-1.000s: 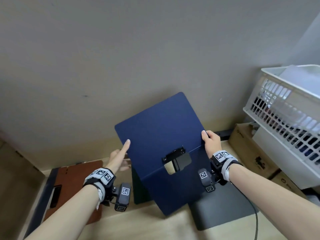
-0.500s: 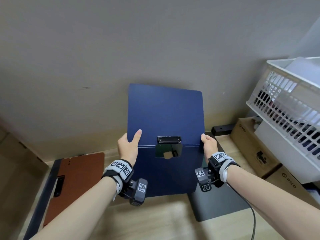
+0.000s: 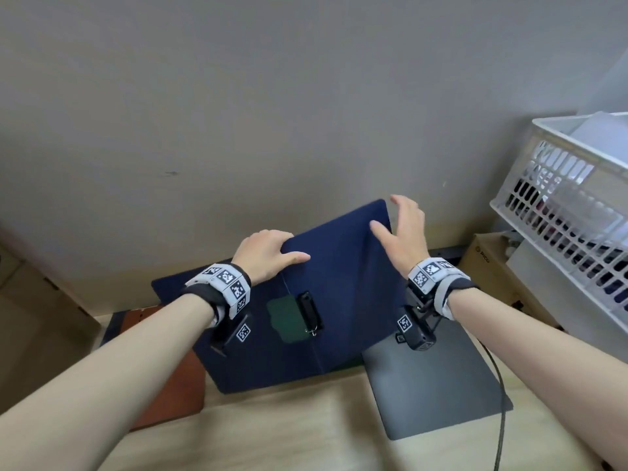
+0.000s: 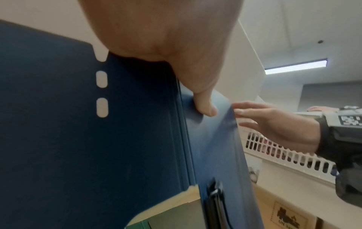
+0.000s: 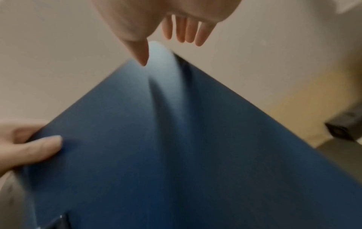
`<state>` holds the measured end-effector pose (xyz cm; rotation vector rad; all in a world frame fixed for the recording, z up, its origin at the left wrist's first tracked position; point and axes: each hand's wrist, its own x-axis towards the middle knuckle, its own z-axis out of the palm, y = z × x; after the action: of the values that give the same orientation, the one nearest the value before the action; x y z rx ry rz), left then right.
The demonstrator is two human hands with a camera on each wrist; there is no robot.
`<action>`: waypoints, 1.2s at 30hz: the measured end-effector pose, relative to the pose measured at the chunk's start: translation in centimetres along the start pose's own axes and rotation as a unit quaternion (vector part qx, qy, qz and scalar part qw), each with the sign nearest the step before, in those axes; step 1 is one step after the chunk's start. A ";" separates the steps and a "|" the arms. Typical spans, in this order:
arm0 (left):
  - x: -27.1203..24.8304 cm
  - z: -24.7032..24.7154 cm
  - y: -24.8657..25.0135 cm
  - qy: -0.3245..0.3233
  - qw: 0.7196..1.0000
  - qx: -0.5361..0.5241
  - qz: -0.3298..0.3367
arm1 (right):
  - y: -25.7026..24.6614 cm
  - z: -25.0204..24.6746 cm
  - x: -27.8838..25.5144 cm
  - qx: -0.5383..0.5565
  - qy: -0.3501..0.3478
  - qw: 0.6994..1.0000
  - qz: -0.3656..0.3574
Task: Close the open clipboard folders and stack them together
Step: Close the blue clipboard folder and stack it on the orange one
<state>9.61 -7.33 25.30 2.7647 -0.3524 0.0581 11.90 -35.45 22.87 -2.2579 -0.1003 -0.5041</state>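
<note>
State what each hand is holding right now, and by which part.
The left hand grips the open dark blue clipboard folder at its top edge near the fold, thumb on the inner face. The right hand is open beside the raised flap, gripping nothing.

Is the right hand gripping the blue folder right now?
No: in the right wrist view the right hand has its fingers straight and spread above the blue folder, while the left hand pinches its edge.
</note>
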 end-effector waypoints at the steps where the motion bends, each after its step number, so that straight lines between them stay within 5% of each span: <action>1: 0.3 -0.1 0.3 -0.018 1.000 0.018 0.012 | -0.7 0.4 0.1 -0.031 -0.028 0.998 -0.047; 4: 0.9 -0.2 0.8 -0.058 0.997 0.037 0.031 | -1.9 2.2 0.0 -0.157 -0.078 0.968 -0.180; 6: 1.1 0.0 0.8 -0.081 0.996 0.036 0.029 | -2.0 3.6 -0.1 -0.177 -0.117 0.955 -0.205; 11: 0.6 2.6 -0.3 -0.148 0.989 0.002 -0.008 | -0.9 6.1 -0.3 -0.054 -0.208 0.973 -0.084; 18: -0.8 10.9 -4.7 -0.205 0.967 -0.115 -0.103 | 4.4 11.5 -3.4 -0.084 -0.308 0.947 -0.010; 26: -3.9 18.5 -12.4 -0.212 0.952 -0.060 -0.213 | 13.7 16.5 -8.4 -0.145 -0.352 0.917 0.114; 32: -6.0 21.4 -14.8 -0.162 0.948 -0.087 -0.261 | 17.4 19.7 -8.3 -0.184 -0.363 0.905 0.124; 36: -8.8 24.2 -15.5 -0.187 0.928 -0.103 -0.305 | 19.3 21.5 -8.6 -0.207 -0.371 0.897 0.119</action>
<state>4.90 0.35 -3.42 2.5359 0.4006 -0.6261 15.49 -31.95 -6.84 -2.7161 -0.1045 0.5418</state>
